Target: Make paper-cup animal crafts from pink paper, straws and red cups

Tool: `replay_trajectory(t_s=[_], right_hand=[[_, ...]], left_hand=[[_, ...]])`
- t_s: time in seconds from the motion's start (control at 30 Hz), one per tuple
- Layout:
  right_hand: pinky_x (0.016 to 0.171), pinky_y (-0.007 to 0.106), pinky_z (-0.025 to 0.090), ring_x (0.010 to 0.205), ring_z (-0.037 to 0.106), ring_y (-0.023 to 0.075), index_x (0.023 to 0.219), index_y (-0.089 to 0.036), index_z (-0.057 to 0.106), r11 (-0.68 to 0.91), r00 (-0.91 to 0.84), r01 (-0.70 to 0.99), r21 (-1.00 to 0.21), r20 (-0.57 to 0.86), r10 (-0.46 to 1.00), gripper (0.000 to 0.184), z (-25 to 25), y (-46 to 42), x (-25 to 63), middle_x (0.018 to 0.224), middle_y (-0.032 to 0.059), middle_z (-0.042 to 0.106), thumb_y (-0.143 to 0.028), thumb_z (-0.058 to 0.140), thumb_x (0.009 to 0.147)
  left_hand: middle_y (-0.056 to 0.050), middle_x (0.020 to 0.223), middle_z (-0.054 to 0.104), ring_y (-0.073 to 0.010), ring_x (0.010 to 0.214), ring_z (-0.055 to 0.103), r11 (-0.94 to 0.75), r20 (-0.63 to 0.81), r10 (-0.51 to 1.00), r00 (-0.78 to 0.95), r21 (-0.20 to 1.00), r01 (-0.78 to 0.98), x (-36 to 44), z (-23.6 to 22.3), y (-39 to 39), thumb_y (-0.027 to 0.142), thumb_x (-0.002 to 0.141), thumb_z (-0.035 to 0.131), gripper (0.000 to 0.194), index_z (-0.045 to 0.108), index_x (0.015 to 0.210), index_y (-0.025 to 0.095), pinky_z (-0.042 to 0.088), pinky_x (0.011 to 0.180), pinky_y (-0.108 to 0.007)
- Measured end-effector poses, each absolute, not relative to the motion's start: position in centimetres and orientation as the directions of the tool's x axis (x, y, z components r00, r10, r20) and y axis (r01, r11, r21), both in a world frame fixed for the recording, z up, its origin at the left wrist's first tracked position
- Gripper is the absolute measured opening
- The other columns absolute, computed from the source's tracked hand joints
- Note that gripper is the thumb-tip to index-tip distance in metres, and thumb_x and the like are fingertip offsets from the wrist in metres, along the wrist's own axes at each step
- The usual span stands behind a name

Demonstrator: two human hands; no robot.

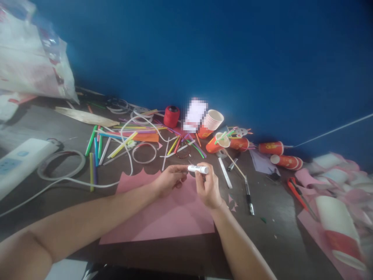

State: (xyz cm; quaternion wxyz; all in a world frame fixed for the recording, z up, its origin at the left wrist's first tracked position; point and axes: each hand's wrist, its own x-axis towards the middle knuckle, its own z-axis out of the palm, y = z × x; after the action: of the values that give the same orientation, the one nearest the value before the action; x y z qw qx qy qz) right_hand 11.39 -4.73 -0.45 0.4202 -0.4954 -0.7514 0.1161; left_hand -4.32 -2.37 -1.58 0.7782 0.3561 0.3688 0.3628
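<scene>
My right hand (208,189) is closed around a small white glue stick (198,169), held nearly level above the pink paper. From the other side, my left hand (171,179) reaches the stick's left end with its fingertips; the other fingers are curled, and what lies under them is hidden. Below both hands lies the sheet of pink paper (157,221), its far edge cut in scallops. A few small pink paper scraps (231,202) are to the right of my right wrist.
Coloured straws (122,146), a white cable (96,185) and a red spool (171,116) lie beyond the paper. Red paper cups (217,142) stand at the back. A pen (248,196), an orange cutter (297,192) and a power strip (26,159) are also on the table.
</scene>
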Motion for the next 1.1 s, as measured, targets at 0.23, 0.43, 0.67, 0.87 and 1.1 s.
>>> replay_trajectory(t_s=[0.23,0.43,0.67,0.87,1.1], right_hand=[[0.065,0.030,0.051,0.073,0.060,0.0168,0.104,-0.017,0.047,0.473,-0.137,0.692,-0.546,0.544,0.828,0.015,-0.24,-4.47,11.35,0.088,0.0087,0.058,-0.020,0.044,0.090],[0.064,0.032,0.052,0.075,0.062,0.0185,0.104,-0.017,0.046,0.476,-0.131,0.696,-0.537,0.558,0.820,0.014,-0.14,-4.36,11.35,0.087,0.0091,0.060,-0.021,0.043,0.091],[0.065,0.032,0.051,0.076,0.061,0.0192,0.105,-0.017,0.046,0.516,-0.232,0.715,-0.472,0.535,0.812,0.016,-0.17,-4.60,11.42,0.087,0.0086,0.059,-0.020,0.043,0.090],[0.066,0.033,0.050,0.076,0.060,0.0196,0.106,-0.017,0.045,0.532,-0.272,0.731,-0.427,0.533,0.801,0.017,0.06,-4.72,11.45,0.088,0.0087,0.059,-0.020,0.043,0.089],[0.066,0.032,0.051,0.077,0.061,0.0206,0.108,-0.017,0.049,0.468,-0.126,0.775,-0.426,0.620,0.774,0.021,0.21,-4.82,12.07,0.089,0.0095,0.061,-0.020,0.048,0.087]], left_hand=[[0.003,0.064,0.042,-0.0049,0.051,0.032,0.494,-0.320,0.826,0.464,0.808,-0.322,-4.29,-1.62,-2.35,0.021,0.067,0.064,0.039,0.067,0.105,0.015,0.022,0.043,-0.021],[0.003,0.062,0.041,-0.0055,0.052,0.033,0.494,-0.321,0.825,0.465,0.810,-0.317,-4.39,-1.72,-2.35,0.028,0.068,0.067,0.042,0.066,0.107,0.014,0.022,0.044,-0.020],[0.005,0.055,0.038,-0.0049,0.048,0.029,0.422,-0.289,0.867,0.406,0.859,-0.289,-4.11,-1.80,-2.43,0.044,0.070,0.068,0.040,0.070,0.094,0.013,0.021,0.045,-0.021],[0.003,0.054,0.040,-0.0051,0.048,0.029,0.405,-0.286,0.886,0.365,0.862,-0.306,-3.83,-2.21,-2.44,0.046,0.072,0.065,0.034,0.069,0.077,0.012,0.021,0.045,-0.022],[-0.001,0.067,0.055,-0.0045,0.054,0.039,0.500,-0.364,0.863,0.351,0.712,-0.492,-3.81,-1.77,-1.99,0.034,0.066,0.074,0.029,0.069,0.081,0.010,0.028,0.049,-0.020]])
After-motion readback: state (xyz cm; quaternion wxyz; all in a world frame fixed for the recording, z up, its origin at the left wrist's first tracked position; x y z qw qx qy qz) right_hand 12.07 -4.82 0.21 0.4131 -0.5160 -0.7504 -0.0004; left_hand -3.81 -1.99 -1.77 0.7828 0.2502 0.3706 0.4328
